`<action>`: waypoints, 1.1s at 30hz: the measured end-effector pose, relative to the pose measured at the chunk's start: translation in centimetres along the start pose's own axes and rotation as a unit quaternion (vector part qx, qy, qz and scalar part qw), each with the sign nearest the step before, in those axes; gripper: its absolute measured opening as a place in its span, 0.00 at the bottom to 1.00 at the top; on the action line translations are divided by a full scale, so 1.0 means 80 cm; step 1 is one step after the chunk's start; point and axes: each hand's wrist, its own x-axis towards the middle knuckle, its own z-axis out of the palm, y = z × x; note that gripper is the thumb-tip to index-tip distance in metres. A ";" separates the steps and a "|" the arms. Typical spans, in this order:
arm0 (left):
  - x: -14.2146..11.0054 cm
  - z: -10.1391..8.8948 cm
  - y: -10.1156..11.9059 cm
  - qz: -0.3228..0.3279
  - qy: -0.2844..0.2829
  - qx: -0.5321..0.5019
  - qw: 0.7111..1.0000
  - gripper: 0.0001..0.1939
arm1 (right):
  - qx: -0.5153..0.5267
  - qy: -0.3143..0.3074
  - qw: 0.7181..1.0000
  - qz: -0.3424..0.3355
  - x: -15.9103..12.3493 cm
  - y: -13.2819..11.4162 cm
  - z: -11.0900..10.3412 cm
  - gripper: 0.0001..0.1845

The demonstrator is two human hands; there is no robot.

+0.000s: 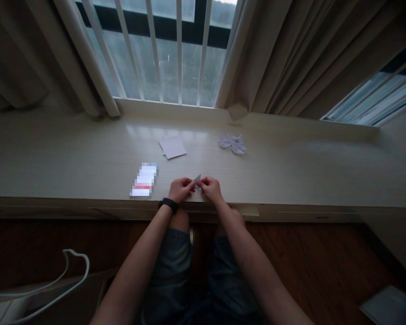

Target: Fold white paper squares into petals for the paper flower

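A small folded piece of white paper (197,178) is pinched between my two hands, just above the front part of the pale windowsill counter (291,176). My left hand (182,189), with a black band on its wrist, grips the paper from the left. From the right, my right hand (210,187) holds its other side with bent fingers. Beyond the hands and to the left lies a small stack of square white paper sheets (173,147). A folded white paper shape with several petal-like points (232,143) rests farther to the right.
A phone with a blurred, lit screen (144,179) lies left of my hands. Curtains (274,54) hang beside the barred window (165,58) behind the counter. A white hanger-like loop (84,266) is at the lower left, and a grey flat object (390,304) at the lower right.
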 end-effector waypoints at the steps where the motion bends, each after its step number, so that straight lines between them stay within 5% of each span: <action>1: 0.000 0.000 0.000 0.003 0.003 0.002 1.000 0.18 | -0.002 0.003 1.000 -0.001 -0.001 -0.002 0.000 0.20; 9: 0.000 -0.002 -0.002 0.010 0.017 0.003 1.000 0.16 | 0.021 -0.052 0.998 0.002 -0.007 -0.010 -0.003 0.17; 15: -0.005 -0.001 0.008 0.001 0.005 0.028 1.000 0.15 | 0.003 -0.002 1.000 0.006 -0.002 -0.010 -0.001 0.19; 24: -0.006 0.001 0.003 0.035 0.022 0.096 0.995 0.16 | 0.074 -0.062 0.994 0.043 -0.005 -0.016 -0.007 0.20; 33: -0.001 0.000 0.002 0.012 0.009 0.043 0.999 0.14 | 0.100 -0.070 0.991 0.047 -0.006 -0.015 -0.006 0.20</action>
